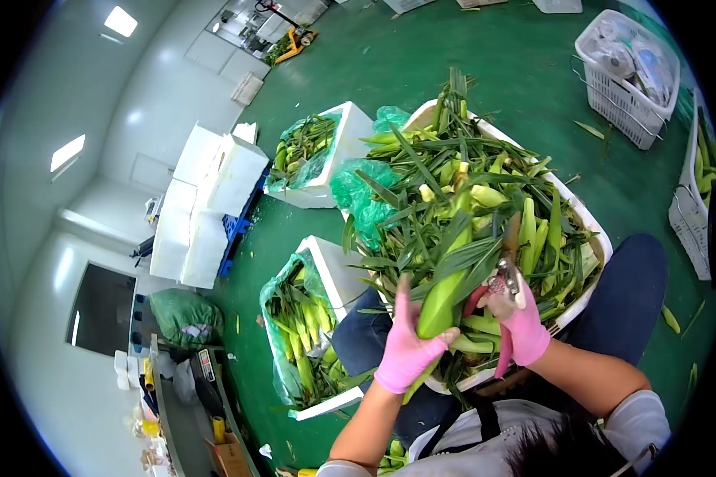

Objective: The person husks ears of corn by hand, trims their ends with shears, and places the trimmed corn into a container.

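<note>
My left hand, in a pink glove with bare fingertips, is wrapped round the lower part of a green corn ear still in its husk. Close by on the right, my right hand, gloved the same way, grips red-handled pruning shears. Their metal part lies beside the corn's long leaves. Both hands are over the near side of a large white container heaped with leaves and husked corn, which stands between my knees.
Two white foam boxes with green liners hold corn on the left. White foam boxes are stacked on a blue pallet. A white basket with plastic bags stands at upper right, another basket at the right edge.
</note>
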`<state>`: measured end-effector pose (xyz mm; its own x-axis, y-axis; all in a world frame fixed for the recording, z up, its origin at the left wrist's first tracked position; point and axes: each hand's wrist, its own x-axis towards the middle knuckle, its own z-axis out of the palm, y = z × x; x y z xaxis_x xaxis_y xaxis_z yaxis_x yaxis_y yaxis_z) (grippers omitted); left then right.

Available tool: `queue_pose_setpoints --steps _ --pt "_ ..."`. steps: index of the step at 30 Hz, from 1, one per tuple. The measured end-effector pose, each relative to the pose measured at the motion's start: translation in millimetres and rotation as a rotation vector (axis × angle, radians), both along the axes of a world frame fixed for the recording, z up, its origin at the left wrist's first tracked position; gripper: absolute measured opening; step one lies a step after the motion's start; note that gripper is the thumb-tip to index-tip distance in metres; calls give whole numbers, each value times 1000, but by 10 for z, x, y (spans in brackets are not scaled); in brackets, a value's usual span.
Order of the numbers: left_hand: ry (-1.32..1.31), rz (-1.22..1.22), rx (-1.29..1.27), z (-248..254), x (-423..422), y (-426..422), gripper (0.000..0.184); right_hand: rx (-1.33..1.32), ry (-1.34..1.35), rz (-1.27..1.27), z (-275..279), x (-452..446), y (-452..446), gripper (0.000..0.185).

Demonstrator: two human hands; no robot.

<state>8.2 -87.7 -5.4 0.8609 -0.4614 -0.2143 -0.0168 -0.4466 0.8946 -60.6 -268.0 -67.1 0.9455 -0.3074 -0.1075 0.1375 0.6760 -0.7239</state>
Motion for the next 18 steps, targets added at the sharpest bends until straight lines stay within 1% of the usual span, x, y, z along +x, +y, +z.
queue_pose_setpoints --steps 1,2,3,5,7,8,9,10,11,12,13,14,15,17,18 --pt "256 -7 -172 39 20 -17 124 40 -33 32 81 4 -52 53" --pt "237 -52 -222 -57 57 25 118 110 -54 63 -33 10 -96 52" --pt "205 -77 -186 -46 62 40 117 119 -50 45 34 -2 -133 52" --pt "145 -129 -109 23 74 97 116 250 -37 67 106 -17 -178 48" --pt "202 8 -223 141 33 168 109 574 -125 -42 187 108 -413 43" --pt "157 34 -265 80 61 284 103 513 -175 -42 190 161 -698 39" --pt "102 56 -304 30 107 412 96 400 -162 -108 266 160 -854 41" --pt "154 108 -276 120 81 442 87 465 -127 -13 228 172 -899 43" --pt "222 96 -320 129 93 500 85 527 -88 85 213 184 -909 45" --pt "289 81 -369 112 125 548 83 307 -64 205 412 178 -806 47" --pt "356 62 -420 102 151 571 82 269 3 246 545 154 -643 48" --pt "393 56 -489 105 142 540 80 74 76 424 497 100 -570 58" --pt "411 71 -477 69 130 541 80 -121 150 595 442 62 -496 67" --pt "196 42 -342 27 127 493 81 -778 43 738 397 11 -400 73" --pt "97 48 -242 55 102 453 83 -1063 -170 668 420 49 -372 79"
